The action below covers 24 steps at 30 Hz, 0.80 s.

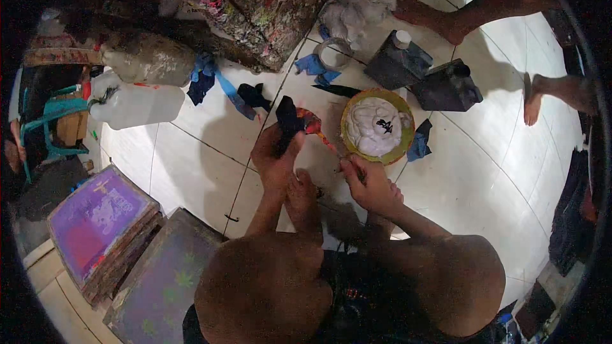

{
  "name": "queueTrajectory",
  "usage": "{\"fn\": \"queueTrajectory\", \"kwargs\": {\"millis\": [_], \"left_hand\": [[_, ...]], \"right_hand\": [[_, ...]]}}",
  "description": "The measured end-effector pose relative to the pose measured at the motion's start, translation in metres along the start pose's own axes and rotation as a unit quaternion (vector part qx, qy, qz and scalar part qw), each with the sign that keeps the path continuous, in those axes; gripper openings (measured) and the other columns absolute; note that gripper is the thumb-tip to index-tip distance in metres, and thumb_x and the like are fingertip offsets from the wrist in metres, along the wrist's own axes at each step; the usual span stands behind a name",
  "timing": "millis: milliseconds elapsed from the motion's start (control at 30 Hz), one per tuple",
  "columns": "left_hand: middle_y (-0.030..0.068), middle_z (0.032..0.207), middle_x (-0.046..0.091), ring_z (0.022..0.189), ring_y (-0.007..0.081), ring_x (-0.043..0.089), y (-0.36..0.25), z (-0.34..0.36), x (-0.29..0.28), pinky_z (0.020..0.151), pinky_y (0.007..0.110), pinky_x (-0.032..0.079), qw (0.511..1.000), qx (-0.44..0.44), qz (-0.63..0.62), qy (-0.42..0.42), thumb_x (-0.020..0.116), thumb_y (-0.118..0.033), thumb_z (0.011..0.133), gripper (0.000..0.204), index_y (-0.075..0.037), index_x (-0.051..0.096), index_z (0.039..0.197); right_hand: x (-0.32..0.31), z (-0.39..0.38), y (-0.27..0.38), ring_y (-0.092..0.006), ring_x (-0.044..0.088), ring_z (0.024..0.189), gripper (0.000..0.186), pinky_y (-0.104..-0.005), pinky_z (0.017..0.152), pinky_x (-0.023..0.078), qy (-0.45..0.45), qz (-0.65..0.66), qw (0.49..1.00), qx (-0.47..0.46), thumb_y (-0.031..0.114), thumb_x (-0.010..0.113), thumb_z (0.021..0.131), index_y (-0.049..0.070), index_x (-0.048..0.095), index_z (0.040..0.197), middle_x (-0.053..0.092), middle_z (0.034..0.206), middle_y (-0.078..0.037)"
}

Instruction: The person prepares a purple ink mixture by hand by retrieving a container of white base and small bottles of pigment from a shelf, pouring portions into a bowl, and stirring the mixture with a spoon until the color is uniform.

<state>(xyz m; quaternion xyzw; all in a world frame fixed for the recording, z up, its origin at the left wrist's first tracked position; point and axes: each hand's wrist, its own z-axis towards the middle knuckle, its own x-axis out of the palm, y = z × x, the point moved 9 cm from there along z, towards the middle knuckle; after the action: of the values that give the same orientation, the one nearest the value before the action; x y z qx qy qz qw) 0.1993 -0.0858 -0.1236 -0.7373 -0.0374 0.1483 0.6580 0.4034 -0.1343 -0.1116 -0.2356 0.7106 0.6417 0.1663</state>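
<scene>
My left hand [271, 153] is closed on a dark piece of cloth [289, 122]. The cloth sits right beside the bowl of a spoon [327, 144] smeared with red and orange; whether they touch I cannot tell. The spoon's handle runs into the closed fingers of my right hand [371, 185]. Just beyond that hand, a yellow-green basin [345, 126] holds thick whitish paste [366, 129], with a small black mark on its top.
Black jugs [393, 64] stand past the basin, near another person's bare foot [424, 19]. Blue and dark cloth scraps [237, 99] lie on the white tiles. A translucent jerrycan [137, 103] is at the left. Framed screens [105, 216] are stacked at the lower left.
</scene>
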Motion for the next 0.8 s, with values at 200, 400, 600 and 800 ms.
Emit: {"fn": "queueTrajectory", "kwargs": {"millis": [200, 400, 600, 800], "left_hand": [[0.0093, 0.097, 0.064, 0.086, 0.0148, 0.063, -0.008, -0.001, 0.006, 0.073, 0.026, 0.052, 0.99, 0.11, 0.086, 0.032, 0.077, -0.006, 0.075, 0.023, 0.001, 0.065, 0.093], [0.0113, 0.104, 0.059, 0.087, 0.0185, 0.064, 0.015, -0.004, 0.008, 0.071, 0.027, 0.054, 0.998, 0.062, -0.002, 0.001, 0.074, 0.003, 0.075, 0.018, 0.003, 0.064, 0.09], [0.007, 0.081, 0.065, 0.065, 0.011, 0.061, 0.005, 0.002, -0.011, 0.056, 0.025, 0.051, 0.994, 0.077, 0.044, -0.063, 0.073, -0.006, 0.078, 0.017, 0.002, 0.065, 0.09], [0.0106, 0.087, 0.065, 0.073, 0.0166, 0.06, 0.043, 0.025, -0.057, 0.065, 0.031, 0.05, 0.985, -0.033, 0.143, -0.087, 0.074, -0.008, 0.078, 0.027, 0.001, 0.062, 0.101]], "right_hand": [[0.013, -0.006, -0.019, -0.0198, 0.055, 0.054, 0.02, -0.0311, 0.054, 0.043, -0.033, 0.039, 0.998, -0.028, 0.021, 0.057, 0.093, 0.002, 0.062, 0.09, 0.056, 0.063, -0.01], [0.022, 0.001, -0.009, -0.0129, 0.047, 0.051, 0.02, -0.0297, 0.051, 0.038, 0.111, 0.109, 0.988, 0.008, 0.019, 0.053, 0.094, 0.001, 0.062, 0.09, 0.052, 0.059, -0.007], [0.02, 0.003, -0.019, -0.0125, 0.048, 0.053, 0.022, -0.0294, 0.052, 0.04, 0.122, 0.096, 0.987, 0.048, 0.02, 0.054, 0.094, 0.0, 0.062, 0.095, 0.055, 0.061, -0.008], [-0.038, 0.013, -0.027, -0.0133, 0.059, 0.064, 0.025, -0.0296, 0.06, 0.049, 0.002, 0.052, 0.999, -0.015, 0.019, 0.055, 0.094, -0.002, 0.066, 0.101, 0.064, 0.073, -0.013]]}}
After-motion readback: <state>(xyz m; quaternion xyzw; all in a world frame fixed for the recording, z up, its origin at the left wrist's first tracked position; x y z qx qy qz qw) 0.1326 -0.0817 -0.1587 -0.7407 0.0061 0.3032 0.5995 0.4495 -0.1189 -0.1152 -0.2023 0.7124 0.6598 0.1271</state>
